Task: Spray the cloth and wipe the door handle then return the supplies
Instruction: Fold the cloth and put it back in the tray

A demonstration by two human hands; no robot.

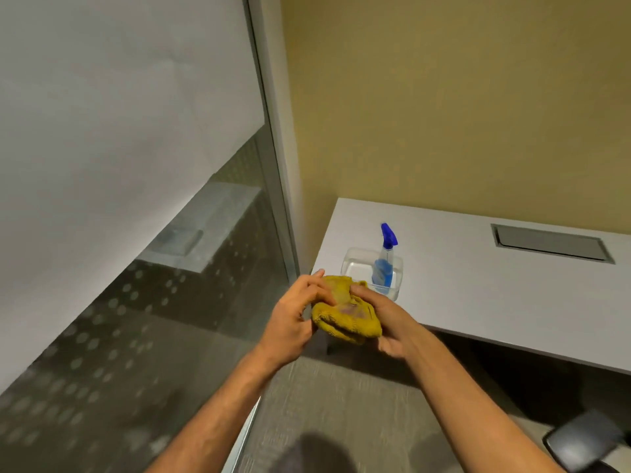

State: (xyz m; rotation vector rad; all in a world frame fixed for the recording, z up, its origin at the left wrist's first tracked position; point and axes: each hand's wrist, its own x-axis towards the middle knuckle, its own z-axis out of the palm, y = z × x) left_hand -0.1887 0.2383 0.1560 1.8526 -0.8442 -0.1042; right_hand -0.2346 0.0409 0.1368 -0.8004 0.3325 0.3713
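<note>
A bunched yellow cloth (345, 319) is held between both hands in front of the desk's left corner. My left hand (297, 314) grips its left side with fingers spread over the top. My right hand (386, 319) holds its right side from beneath. Just behind the cloth, a spray bottle (385, 264) with blue liquid and a blue trigger head stands upright in a clear plastic container (355, 264) on the white desk (478, 295). No door handle is in view.
A frosted glass wall (119, 199) with a metal frame fills the left side. A grey cable hatch (549, 245) sits in the desk's top. A yellow wall rises behind. Part of a dark chair (580, 442) shows at the bottom right, over carpeted floor.
</note>
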